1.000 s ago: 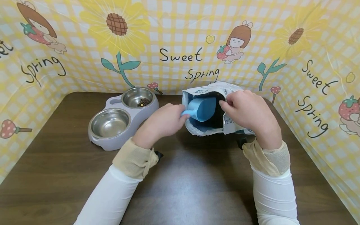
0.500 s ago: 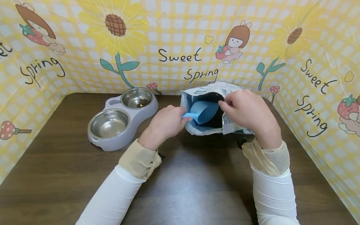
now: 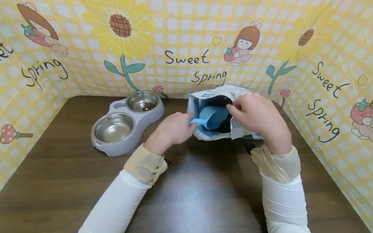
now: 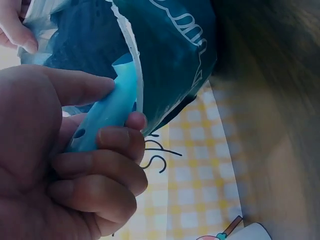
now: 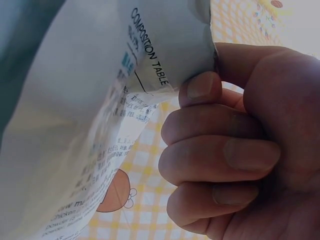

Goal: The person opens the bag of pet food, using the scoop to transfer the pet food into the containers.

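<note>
My left hand [image 3: 175, 128] grips the handle of a light blue scoop [image 3: 214, 118], fingers curled round it in the left wrist view. The scoop's bowl is inside the mouth of a pet food bag [image 3: 201, 136] that lies on its side, its opening facing left. Dark food [image 3: 223, 127] shows in the bag beside the scoop; the scoop's front end is partly hidden. With thumb and forefinger, my right hand [image 3: 256, 111] pinches the rim of the bag. Printed text on the bag's wall [image 5: 145, 55] stands out in the right wrist view.
A pale lilac double feeder [image 3: 142, 126] stands left of the bag on the brown wooden table [image 3: 186, 194]. Its back steel bowl [image 3: 134, 100] holds a little kibble [image 3: 149, 106]; the front bowl [image 3: 113, 127] has bare metal showing. A yellow checked cloth [image 3: 180, 29] walls the table.
The scoop has gone deeper into the bag, and my left hand has moved slightly right with it. My right hand keeps its pinch on the rim.
</note>
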`<state>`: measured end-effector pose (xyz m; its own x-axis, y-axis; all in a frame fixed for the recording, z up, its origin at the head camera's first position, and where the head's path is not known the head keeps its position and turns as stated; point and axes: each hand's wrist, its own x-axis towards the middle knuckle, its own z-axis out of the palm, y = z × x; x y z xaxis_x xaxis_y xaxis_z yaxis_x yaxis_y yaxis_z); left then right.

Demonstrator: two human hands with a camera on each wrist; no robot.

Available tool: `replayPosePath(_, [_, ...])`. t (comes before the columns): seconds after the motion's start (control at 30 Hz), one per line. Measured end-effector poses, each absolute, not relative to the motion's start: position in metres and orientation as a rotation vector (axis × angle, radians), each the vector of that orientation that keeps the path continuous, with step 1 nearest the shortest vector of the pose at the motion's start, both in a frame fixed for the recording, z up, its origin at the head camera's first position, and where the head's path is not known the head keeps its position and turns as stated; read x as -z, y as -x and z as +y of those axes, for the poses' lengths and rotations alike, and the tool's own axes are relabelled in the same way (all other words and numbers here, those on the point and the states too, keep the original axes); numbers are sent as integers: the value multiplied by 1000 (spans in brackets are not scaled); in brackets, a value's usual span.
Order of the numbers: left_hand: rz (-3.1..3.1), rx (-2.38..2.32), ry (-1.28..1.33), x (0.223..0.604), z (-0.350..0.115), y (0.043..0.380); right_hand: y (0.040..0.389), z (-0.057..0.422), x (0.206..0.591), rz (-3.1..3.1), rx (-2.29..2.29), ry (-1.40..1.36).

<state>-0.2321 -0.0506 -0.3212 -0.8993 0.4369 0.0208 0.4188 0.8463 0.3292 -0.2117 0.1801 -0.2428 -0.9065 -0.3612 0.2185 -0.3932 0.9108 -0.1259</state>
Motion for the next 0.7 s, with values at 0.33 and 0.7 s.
replayPosePath(0.33, [3184, -414, -741, 315, -47, 224, 214, 179, 243, -2855, -220, -596])
replayPosePath(0.7, [2998, -455, -718, 323, -41, 226, 212, 179, 243, -2888, -241, -598])
